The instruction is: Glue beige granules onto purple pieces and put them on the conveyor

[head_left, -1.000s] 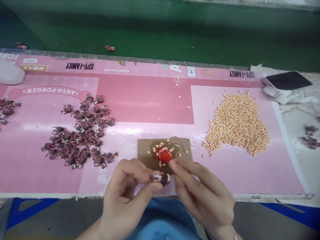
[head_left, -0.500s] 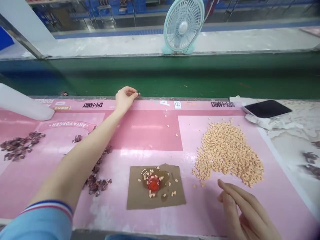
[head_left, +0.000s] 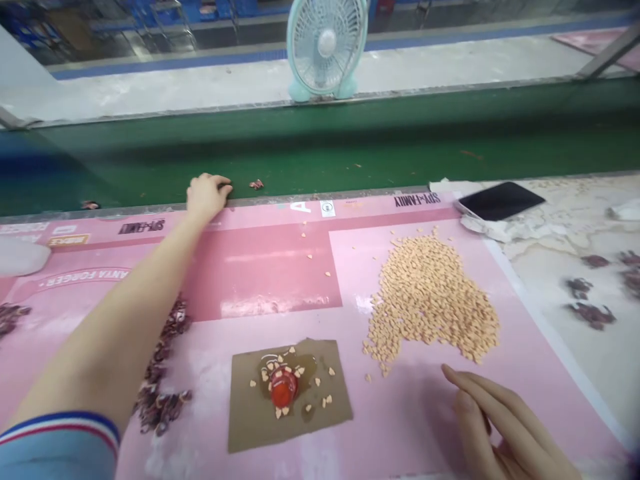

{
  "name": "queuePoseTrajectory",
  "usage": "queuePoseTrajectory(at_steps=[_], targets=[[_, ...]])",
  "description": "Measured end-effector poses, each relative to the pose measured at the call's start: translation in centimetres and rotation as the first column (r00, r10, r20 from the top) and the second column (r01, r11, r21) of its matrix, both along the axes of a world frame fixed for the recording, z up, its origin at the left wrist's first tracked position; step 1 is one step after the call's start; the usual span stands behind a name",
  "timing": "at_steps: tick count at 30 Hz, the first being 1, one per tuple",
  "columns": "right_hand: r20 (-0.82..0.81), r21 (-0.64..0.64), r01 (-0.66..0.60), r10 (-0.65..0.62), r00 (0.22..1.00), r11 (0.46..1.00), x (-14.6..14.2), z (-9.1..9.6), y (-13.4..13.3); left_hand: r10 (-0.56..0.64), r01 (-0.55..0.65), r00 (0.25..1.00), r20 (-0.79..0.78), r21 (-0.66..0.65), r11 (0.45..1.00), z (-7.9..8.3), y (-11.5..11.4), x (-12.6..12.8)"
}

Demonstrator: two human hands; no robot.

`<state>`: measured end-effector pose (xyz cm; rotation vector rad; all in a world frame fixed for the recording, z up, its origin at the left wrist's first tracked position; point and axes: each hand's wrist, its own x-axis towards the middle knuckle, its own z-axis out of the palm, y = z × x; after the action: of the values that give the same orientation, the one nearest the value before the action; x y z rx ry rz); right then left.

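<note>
Brown piece (head_left: 257, 184) lies roughly crosswise on the green surface (head_left: 310, 172), upper left-centre, just right of the nearer left hand (head_left: 204, 198), fingers curled, hold unclear; right hand (head_left: 510, 428), lower right, loosely pinched, contents unclear.

Across the bottom of the frame, a pink counter (head_left: 270, 267) with patches of glare. Above, a green strip (head_left: 390, 133), then a pale ledge (head_left: 450, 63) with a fan (head_left: 327, 43) at top centre. Beyond, dark floor (head_left: 395, 27); metal frame (head_left: 167, 5) at upper left, slanted post (head_left: 607, 53) at upper right.

Dark pieces (head_left: 159, 408) partly behind left arm (head_left: 107, 333); fan (head_left: 327, 43) cropped.
</note>
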<state>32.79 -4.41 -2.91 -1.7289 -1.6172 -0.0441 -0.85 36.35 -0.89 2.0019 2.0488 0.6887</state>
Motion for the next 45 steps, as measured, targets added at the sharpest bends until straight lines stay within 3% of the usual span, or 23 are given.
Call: queuePoseTrajectory(at_steps=[4, 7, 10, 15, 19, 23, 25, 28, 32, 36, 40, 45], targets=[[0.106, -0.039, -0.084, 0.088, 0.99, 0.996, -0.3, 0.6, 0.6, -0.039, 0.038, 0.999, 0.035, 0.052, 0.998, 1.3, -1.3, -0.5], [0.178, -0.08, -0.095, 0.108, 0.978, 0.992, -1.1, 0.1, 0.8, -0.036, 0.027, 0.998, 0.059, 0.143, 0.989, 2.6, -3.6, -0.5], [0.227, -0.072, -0.122, 0.135, 0.964, 0.99, -2.0, 0.0, 1.3, -0.084, 0.073, 0.995, 0.058, 0.169, 0.983, 4.2, -8.2, -0.8], [0.243, -0.083, -0.15, 0.166, 0.956, 0.985, -2.6, 0.4, 2.6, -0.177, 0.154, 0.975, 0.134, 0.165, 0.974, 6.0, -18.5, -2.6], [0.296, -0.086, -0.195, 0.211, 0.931, 0.977, -2.6, 0.5, 3.3, -0.276, 0.241, 0.945, 0.173, 0.197, 0.95, 4.7, -24.7, -6.1], [0.32, -0.088, -0.209, 0.226, 0.92, 0.974, -2.3, 0.8, 3.5, -0.21, 0.177, 0.954, 0.213, 0.164, 0.97, 2.5, -28.6, -9.1], [0.311, -0.075, -0.215, 0.228, 0.923, 0.974, -2.6, 1.2, 3.4, -0.192, 0.158, 0.954, 0.232, 0.158, 0.975, 2.1, -30.5, -8.9], [0.19, -0.01, -0.247, 0.245, 0.951, 0.969, -4.5, 2.2, 3.1, -0.25, 0.208, 0.917, 0.311, 0.163, 0.965, 2.5, -33.1, -5.8], [-0.104, 0.056, -0.376, 0.38, 0.919, 0.925, -9.4, 3.8, 2.9, -0.407, 0.4, 0.75, 0.521, 0.133, 0.907, 3.0, -35.1, 0.1], [-0.18, 0.089, -0.47, 0.478, 0.86, 0.878, -13.0, 4.4, 3.0, -0.371, 0.415, 0.635, 0.678, 0.106, 0.904, 2.5, -35.9, 2.8], [-0.1, 0.075, -0.481, 0.487, 0.868, 0.873, -13.9, 4.2, 3.2, -0.321, 0.342, 0.658, 0.681, 0.11, 0.933, 2.4, -36.3, 2.7], [-0.153, 0.084, -0.46, 0.468, 0.871, 0.884, -14.2, 4.0, 3.3, -0.324, 0.324, 0.703, 0.633, 0.12, 0.938, 2.3, -36.6, 2.2]])
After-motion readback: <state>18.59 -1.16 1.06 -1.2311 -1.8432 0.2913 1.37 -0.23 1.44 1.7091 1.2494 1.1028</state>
